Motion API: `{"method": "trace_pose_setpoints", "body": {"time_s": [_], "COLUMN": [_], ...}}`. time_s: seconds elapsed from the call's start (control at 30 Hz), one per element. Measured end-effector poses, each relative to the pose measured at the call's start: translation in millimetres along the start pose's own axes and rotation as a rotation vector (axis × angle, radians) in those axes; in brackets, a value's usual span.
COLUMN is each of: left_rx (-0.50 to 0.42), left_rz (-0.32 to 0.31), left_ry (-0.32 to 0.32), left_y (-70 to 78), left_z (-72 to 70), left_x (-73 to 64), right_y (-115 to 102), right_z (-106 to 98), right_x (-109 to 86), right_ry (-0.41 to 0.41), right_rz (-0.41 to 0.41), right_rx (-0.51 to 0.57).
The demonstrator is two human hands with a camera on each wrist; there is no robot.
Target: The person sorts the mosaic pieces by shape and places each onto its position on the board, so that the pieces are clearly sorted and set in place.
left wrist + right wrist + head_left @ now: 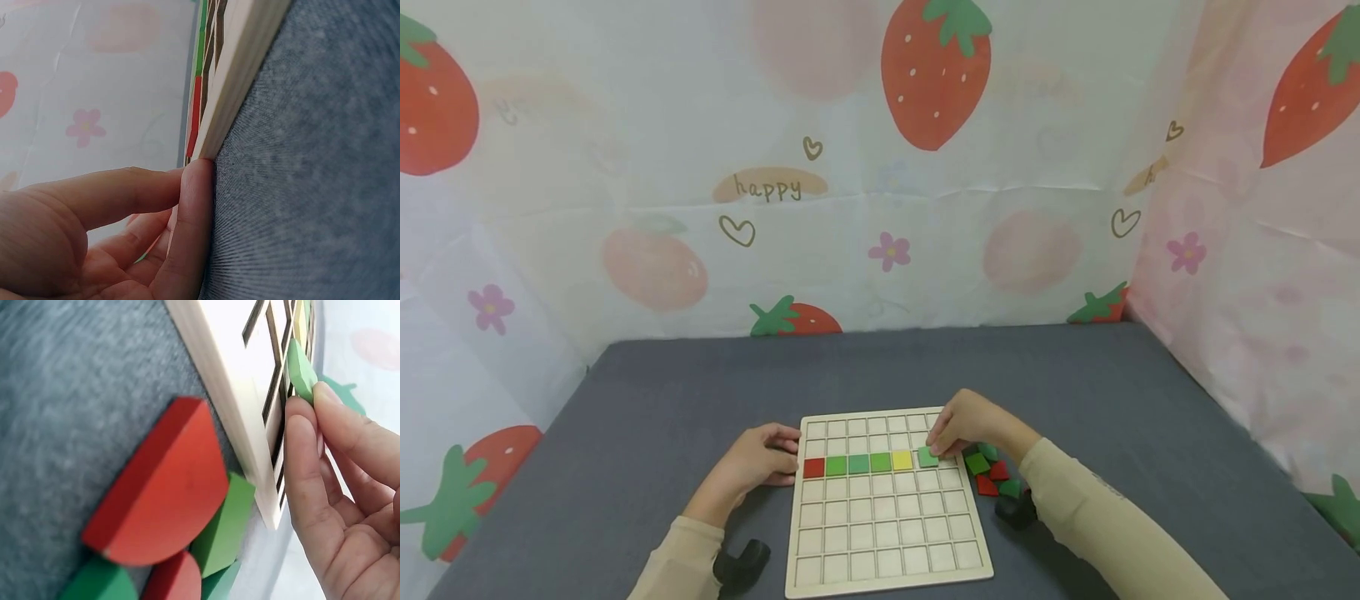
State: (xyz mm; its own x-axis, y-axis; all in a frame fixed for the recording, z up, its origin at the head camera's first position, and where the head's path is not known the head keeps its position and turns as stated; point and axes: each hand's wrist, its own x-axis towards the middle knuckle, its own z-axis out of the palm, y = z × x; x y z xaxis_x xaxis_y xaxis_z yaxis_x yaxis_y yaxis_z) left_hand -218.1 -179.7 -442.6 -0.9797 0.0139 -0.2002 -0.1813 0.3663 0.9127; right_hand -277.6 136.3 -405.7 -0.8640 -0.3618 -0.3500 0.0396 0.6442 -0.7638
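A pale wooden grid board [892, 533] lies on the dark cloth. One of its rows carries a red tile [814, 468], green tiles [836, 466] and a yellow tile [902, 460], side by side from the left edge. My right hand [968, 423] pinches a light green tile [302, 372] between thumb and finger, tilted over a cell to the right of the yellow one. My left hand [758, 457] rests at the board's left edge, thumb and fingertips right against the rim in the left wrist view.
Beside the board's right edge, a loose pile holds red pieces [169, 487] and green pieces [223, 528], some with curved sides. Black wrist straps [741, 567] show below the sleeves. A strawberry-print curtain [850, 167] stands behind the table [700, 375].
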Motion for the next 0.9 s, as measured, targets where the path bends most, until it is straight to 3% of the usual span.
{"method": "trace_pose_setpoints", "body": {"time_s": [0.67, 0.9], "left_rx": [-0.009, -0.02], "left_rz": [-0.003, -0.014], "left_ry": [-0.001, -0.002], "left_y": [1.0, 0.3], "left_z": [-1.2, -1.4], "left_x": [-0.9, -0.9], "right_y": [-9.9, -2.2], "right_z": [14.7, 5.5], "right_x": [0.5, -3.7], "right_ry": [0.08, 0.094], "right_rz": [-0.009, -0.016], "right_rx": [-0.103, -0.03]}}
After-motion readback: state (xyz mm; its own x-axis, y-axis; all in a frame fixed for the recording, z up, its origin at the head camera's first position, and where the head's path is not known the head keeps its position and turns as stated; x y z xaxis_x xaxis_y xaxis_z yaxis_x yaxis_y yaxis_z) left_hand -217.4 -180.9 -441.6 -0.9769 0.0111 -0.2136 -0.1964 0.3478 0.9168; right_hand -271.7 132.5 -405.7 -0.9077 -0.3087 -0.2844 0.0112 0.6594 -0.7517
